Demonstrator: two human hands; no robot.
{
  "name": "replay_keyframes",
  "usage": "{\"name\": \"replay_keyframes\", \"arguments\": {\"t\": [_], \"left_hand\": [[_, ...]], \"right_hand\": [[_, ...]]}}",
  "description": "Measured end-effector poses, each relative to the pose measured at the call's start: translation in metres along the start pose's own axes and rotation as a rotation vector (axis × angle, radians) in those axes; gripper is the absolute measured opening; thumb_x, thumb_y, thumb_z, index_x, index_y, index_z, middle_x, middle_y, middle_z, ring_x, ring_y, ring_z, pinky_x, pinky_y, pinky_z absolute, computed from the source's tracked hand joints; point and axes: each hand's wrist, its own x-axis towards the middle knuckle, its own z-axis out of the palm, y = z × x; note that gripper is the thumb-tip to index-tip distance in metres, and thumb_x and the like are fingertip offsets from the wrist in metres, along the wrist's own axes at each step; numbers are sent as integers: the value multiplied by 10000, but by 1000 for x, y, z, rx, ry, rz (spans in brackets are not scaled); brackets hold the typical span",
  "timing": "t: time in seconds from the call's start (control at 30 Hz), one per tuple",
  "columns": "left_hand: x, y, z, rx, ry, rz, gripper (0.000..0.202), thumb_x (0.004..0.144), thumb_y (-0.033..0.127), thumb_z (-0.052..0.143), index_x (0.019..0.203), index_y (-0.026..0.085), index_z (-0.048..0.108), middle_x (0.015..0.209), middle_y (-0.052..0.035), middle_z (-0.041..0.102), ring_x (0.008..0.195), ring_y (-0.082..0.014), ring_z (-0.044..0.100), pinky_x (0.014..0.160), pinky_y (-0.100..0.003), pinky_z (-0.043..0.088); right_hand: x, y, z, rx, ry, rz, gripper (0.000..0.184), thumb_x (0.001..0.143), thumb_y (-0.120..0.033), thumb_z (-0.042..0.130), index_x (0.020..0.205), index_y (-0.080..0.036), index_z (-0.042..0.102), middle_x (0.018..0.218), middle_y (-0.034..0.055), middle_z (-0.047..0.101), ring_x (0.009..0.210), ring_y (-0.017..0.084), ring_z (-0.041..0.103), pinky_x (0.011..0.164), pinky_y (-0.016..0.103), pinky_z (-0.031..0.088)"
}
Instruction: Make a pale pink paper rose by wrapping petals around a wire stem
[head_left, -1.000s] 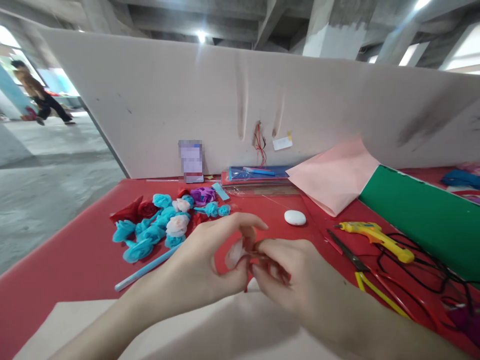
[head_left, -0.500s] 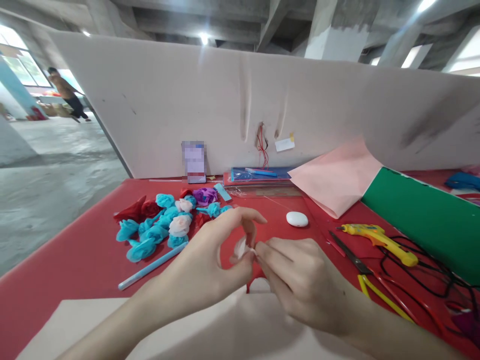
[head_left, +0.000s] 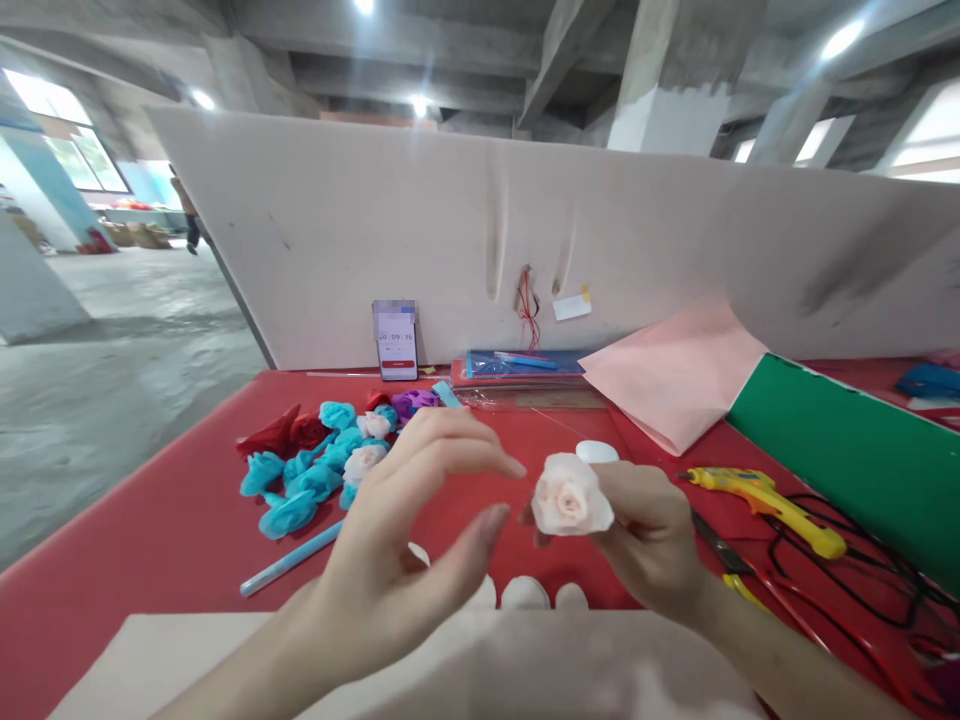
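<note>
Our right hand (head_left: 656, 530) is grasping the pale flower (head_left: 571, 496) from behind, just beside our hovering, empty left hand (head_left: 382, 530). We're best pinching lightly, avoiding crushing it.

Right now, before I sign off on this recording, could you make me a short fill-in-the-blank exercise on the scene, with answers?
The pale flower is held in the ____.
The glue gun is mostly ____.
Beside it lies a pair of ____.
The paper next to the green board is ____.

Missing words: right hand; yellow; scissors; pink.
</note>
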Motion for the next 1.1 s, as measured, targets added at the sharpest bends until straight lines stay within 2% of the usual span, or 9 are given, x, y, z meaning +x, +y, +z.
{"name": "replay_keyframes", "arguments": {"t": [0.1, 0.23, 0.37, 0.5, 0.63, 0.73, 0.87, 1.1], "left_hand": [[0, 6, 1, 129, 46, 148, 252, 799, 16, 520, 971, 200, 527, 877, -2, 543, 854, -154, 521, 968, -372, 370], [2, 15, 1, 285, 104, 206, 226, 790, 40, 573, 918, 220, 527, 807, 13, 563, 780, -154, 542, 898, -360, 407], [3, 21, 2, 361, 123, 179, 214, 795, 82, 579, 919, 247, 520, 795, 21, 574, 783, -160, 558, 855, -346, 411], [4, 18, 3, 345, 154, 170, 186, 806, 109, 605, 906, 243, 524, 770, 31, 582, 738, -152, 549, 827, -360, 413], [4, 13, 3, 303, 147, 102, 178, 799, 92, 622, 888, 222, 539, 814, 6, 575, 791, -162, 528, 760, -356, 430], [3, 12, 2, 289, 136, 87, 159, 793, 97, 630, 860, 216, 547, 830, -3, 556, 801, -166, 512, 746, -363, 431], [2, 12, 2, 322, 165, 109, 192, 783, 78, 639, 833, 236, 540, 802, 16, 543, 784, -163, 512, 798, -394, 423], [4, 13, 1, 293, 126, 53, 138, 807, 115, 607, 763, 229, 544, 797, 7, 533, 795, -171, 513, 706, -343, 418]], "right_hand": [[-2, -1, 1, 93, 12, 14, 310, 920, -245, 484, 695, -175, 685, 584, 16, 672, 513, 116, 607, 502, 216, 458], [-1, -5, 3, 231, -26, 116, 307, 916, -278, 493, 728, -185, 717, 619, 20, 698, 527, 129, 638, 517, 224, 500], [0, -8, 6, 344, -68, 249, 250, 911, -217, 502, 804, -183, 725, 667, 25, 712, 523, 128, 649, 495, 216, 520], [-3, -7, 10, 485, -60, 363, 260, 917, -294, 493, 879, -150, 706, 641, 41, 701, 519, 125, 643, 492, 219, 533], [-5, -9, 13, 609, -69, 459, 253, 914, -312, 501, 916, -141, 688, 623, 35, 687, 516, 102, 629, 506, 200, 530], [-5, -11, 14, 666, -69, 486, 245, 915, -305, 501, 919, -140, 681, 601, 25, 675, 515, 95, 619, 512, 196, 527], [-5, -12, 15, 712, -69, 500, 231, 925, -276, 487, 923, -146, 678, 592, 15, 662, 528, 83, 615, 525, 180, 521], [-5, -12, 17, 718, -68, 514, 240, 914, -299, 502, 891, -136, 676, 578, 21, 649, 546, 91, 615, 513, 174, 517]]}}
